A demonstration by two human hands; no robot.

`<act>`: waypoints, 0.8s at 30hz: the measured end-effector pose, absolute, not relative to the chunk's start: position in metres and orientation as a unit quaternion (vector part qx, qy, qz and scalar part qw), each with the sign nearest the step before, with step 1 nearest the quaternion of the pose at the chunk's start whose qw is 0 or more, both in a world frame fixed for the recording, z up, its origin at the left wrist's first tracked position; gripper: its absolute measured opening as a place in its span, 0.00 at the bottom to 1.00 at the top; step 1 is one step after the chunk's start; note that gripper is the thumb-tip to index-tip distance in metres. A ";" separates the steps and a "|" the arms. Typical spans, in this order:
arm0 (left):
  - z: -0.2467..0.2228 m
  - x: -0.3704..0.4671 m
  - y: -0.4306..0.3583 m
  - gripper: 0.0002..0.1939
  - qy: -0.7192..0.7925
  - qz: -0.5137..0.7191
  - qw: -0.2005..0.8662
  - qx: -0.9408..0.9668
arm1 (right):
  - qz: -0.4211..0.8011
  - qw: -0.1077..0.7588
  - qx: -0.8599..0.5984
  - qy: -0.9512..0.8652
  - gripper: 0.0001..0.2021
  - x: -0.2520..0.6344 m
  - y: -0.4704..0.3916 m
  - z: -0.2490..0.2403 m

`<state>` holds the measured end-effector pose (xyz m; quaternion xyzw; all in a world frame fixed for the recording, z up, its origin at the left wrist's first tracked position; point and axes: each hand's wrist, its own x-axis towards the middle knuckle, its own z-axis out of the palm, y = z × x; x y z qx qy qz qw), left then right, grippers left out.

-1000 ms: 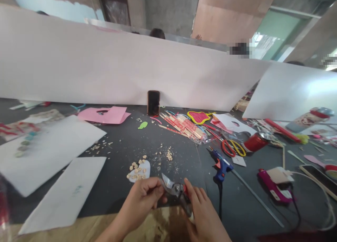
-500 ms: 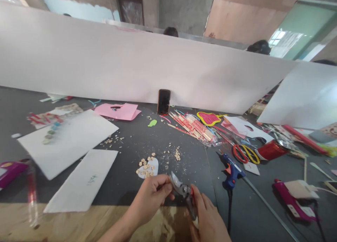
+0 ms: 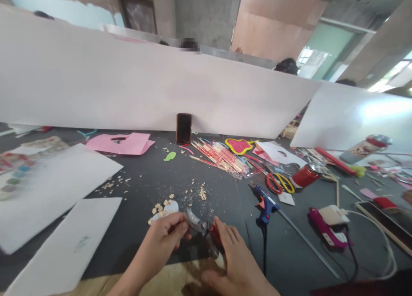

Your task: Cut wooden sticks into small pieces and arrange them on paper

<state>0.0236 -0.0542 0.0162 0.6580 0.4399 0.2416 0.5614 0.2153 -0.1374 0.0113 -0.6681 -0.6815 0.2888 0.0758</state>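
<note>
My left hand (image 3: 165, 236) is closed in a pinch beside the blade tip of the pruning shears (image 3: 197, 222). Whatever sits between its fingertips is too small to make out. My right hand (image 3: 236, 259) holds the shears by their red-and-dark handles, its fingers along the upper handle and its thumb lower down. The jaws stand apart, pointing left towards my left hand. Just beyond my left hand lies a white heart-shaped piece (image 3: 170, 207), partly covered with small pale wooden-looking bits (image 3: 158, 209). More pale bits (image 3: 202, 192) form a small pile farther up the dark table.
A blue glue gun (image 3: 267, 205) lies right of my hands, near scissors (image 3: 279, 182) and a red can (image 3: 305, 176). White boards (image 3: 64, 249) cover the left side. A phone (image 3: 183, 128) leans on the white partition (image 3: 128, 86), beside wrapped sticks (image 3: 222, 156).
The view has swung right, so the table's things appear farther left. My right hand's grip has loosened, with its fingers straighter and thumb farther apart. My left hand keeps its pinch.
</note>
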 end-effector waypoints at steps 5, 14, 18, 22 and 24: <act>0.005 0.020 -0.052 0.16 0.453 0.225 0.549 0.665 | 0.328 0.145 -0.635 -0.685 0.48 0.223 -0.146 0.011; -0.006 0.015 -0.050 0.19 0.438 0.213 0.540 0.686 | 0.160 0.716 -0.631 -0.253 0.36 0.366 -0.113 0.070; -0.004 0.016 -0.051 0.17 0.439 0.219 0.557 0.670 | 0.170 0.729 -0.620 -0.235 0.32 0.394 -0.105 0.087; 0.001 0.017 -0.052 0.15 0.442 0.236 0.563 0.657 | 0.213 0.691 -0.627 -0.291 0.27 0.356 -0.107 0.069; 0.004 0.018 -0.053 0.14 0.443 0.242 0.570 0.648 | 0.273 0.627 -0.638 -0.356 0.24 0.322 -0.113 0.055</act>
